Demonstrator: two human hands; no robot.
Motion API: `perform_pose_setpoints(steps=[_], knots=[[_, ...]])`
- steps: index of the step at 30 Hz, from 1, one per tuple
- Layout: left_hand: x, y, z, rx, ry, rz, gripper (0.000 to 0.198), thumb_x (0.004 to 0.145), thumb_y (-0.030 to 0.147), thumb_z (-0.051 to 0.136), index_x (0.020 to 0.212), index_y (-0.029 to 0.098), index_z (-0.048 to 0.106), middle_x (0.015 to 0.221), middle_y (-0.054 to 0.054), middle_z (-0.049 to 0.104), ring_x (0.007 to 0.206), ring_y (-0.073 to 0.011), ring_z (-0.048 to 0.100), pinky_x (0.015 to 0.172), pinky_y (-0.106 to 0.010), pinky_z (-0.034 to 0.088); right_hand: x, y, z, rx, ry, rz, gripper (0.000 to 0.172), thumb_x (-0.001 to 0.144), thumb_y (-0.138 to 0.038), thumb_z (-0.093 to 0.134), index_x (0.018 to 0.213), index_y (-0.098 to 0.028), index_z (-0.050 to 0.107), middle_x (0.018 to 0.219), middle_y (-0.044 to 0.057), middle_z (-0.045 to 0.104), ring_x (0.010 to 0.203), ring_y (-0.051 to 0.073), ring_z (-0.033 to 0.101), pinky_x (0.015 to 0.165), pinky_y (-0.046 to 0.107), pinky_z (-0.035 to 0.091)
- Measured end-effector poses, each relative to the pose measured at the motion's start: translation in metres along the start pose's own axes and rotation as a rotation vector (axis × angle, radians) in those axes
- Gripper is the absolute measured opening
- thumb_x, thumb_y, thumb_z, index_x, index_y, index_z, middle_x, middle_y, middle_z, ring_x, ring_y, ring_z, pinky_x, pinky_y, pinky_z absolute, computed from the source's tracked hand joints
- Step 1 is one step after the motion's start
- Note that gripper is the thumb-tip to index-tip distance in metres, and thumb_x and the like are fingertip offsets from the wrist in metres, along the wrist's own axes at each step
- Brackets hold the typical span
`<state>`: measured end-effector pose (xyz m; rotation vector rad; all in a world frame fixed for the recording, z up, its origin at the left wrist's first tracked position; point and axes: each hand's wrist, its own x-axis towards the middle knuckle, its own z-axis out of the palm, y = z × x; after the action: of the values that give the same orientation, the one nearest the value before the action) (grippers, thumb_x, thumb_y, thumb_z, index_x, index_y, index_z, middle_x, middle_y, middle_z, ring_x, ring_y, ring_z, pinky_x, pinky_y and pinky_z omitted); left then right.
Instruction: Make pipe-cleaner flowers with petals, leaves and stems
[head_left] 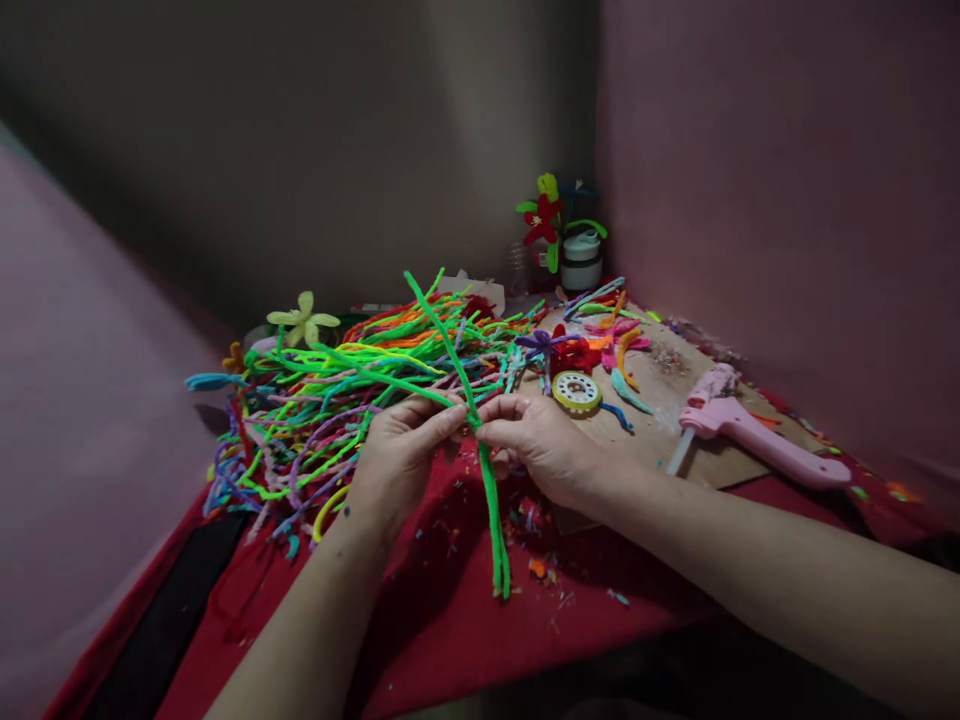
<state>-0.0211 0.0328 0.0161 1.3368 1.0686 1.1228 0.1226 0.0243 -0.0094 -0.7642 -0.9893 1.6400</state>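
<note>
Both hands meet over a red cloth (450, 620). My left hand (401, 450) and my right hand (536, 440) each pinch the same bundle of bright green pipe cleaners (491, 510) near its middle. The bundle runs from up left, at the top of the pile, down to the cloth in front of me. Behind my left hand lies a big heap of mixed coloured pipe cleaners (330, 400), with a pale yellow pipe-cleaner flower (304, 320) on top.
A pink glue gun (750, 430) lies on a cardboard sheet (675, 420) at the right, beside a round tape spool (576, 392) and several loose pipe-cleaner pieces. A red flower (541, 220) and a small jar (582, 262) stand in the corner. Walls close in behind and right.
</note>
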Motion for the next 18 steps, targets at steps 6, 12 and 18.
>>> perform_pose_setpoints(steps=[6, 12, 18], knots=[[-0.0026, 0.0024, 0.0011, 0.069, -0.016, 0.031, 0.014, 0.072, 0.025, 0.067, 0.066, 0.014, 0.061, 0.053, 0.002, 0.053, 0.047, -0.007, 0.044, 0.046, -0.02, 0.034, -0.0016, -0.0015, -0.0006, -0.114, -0.009, -0.044, 0.005, 0.061, -0.01, 0.054, 0.06, -0.014, 0.056, 0.05, -0.006, 0.049, 0.044, 0.005, 0.041, 0.044, 0.019, 0.033], [-0.0033, 0.0058, 0.0044, 0.137, -0.094, -0.026, 0.013, 0.067, 0.024, 0.07, 0.069, 0.014, 0.062, 0.053, 0.002, 0.054, 0.045, -0.0071, 0.044, 0.043, -0.02, 0.034, 0.0003, 0.0049, -0.0015, -0.085, -0.04, -0.02, 0.006, 0.058, -0.01, 0.05, 0.057, -0.015, 0.053, 0.049, -0.005, 0.05, 0.042, 0.006, 0.045, 0.042, 0.019, 0.037], [-0.0008, 0.0043, 0.0006, 0.078, -0.138, -0.119, 0.008, 0.066, 0.019, 0.069, 0.068, 0.014, 0.063, 0.051, 0.002, 0.057, 0.043, -0.0072, 0.047, 0.041, -0.019, 0.034, -0.0005, 0.0027, -0.0011, 0.038, -0.147, 0.176, 0.013, 0.056, -0.008, 0.05, 0.067, -0.015, 0.054, 0.056, -0.001, 0.058, 0.045, 0.012, 0.054, 0.038, 0.021, 0.041]])
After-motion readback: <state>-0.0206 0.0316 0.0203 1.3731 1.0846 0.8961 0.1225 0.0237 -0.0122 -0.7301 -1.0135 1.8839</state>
